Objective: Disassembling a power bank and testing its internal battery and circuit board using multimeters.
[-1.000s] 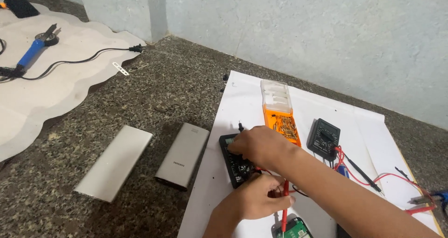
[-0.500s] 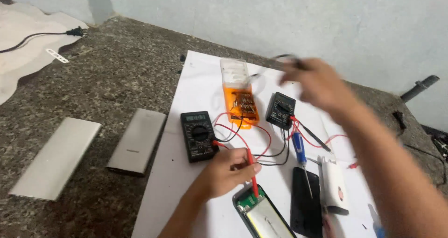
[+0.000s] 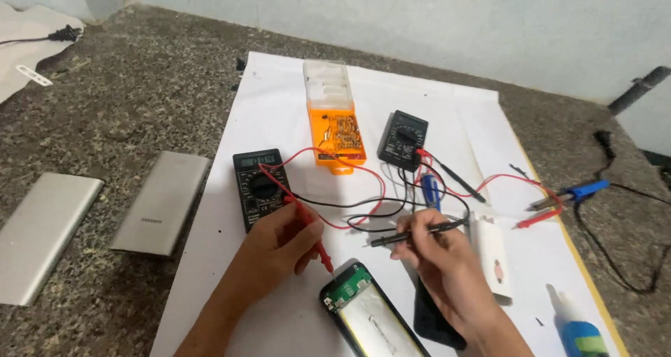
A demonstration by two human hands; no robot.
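My left hand (image 3: 276, 248) grips a red test probe (image 3: 313, 239), its tip pointing down at the green circuit board of an opened power bank (image 3: 367, 313) at the bottom of the view. My right hand (image 3: 440, 259) holds a black test probe (image 3: 409, 235) lying almost level, tip to the left, above the same power bank. Red and black leads run from both probes to a black multimeter (image 3: 258, 187) just beyond my left hand. A second black multimeter (image 3: 403, 139) lies farther back on the white paper sheet (image 3: 279, 112).
An orange and clear plastic case (image 3: 334, 119) lies at the back. Two silver power bank shells (image 3: 162, 202) (image 3: 42, 232) rest on the stone floor at left. A white block (image 3: 493, 255), blue screwdriver (image 3: 430, 190), blue-handled tool (image 3: 570, 193) and glue bottle (image 3: 576, 329) lie to the right.
My right hand has come back from the far multimeter and now holds the black probe over the power bank. The view has shifted right. My left hand keeps the red probe.
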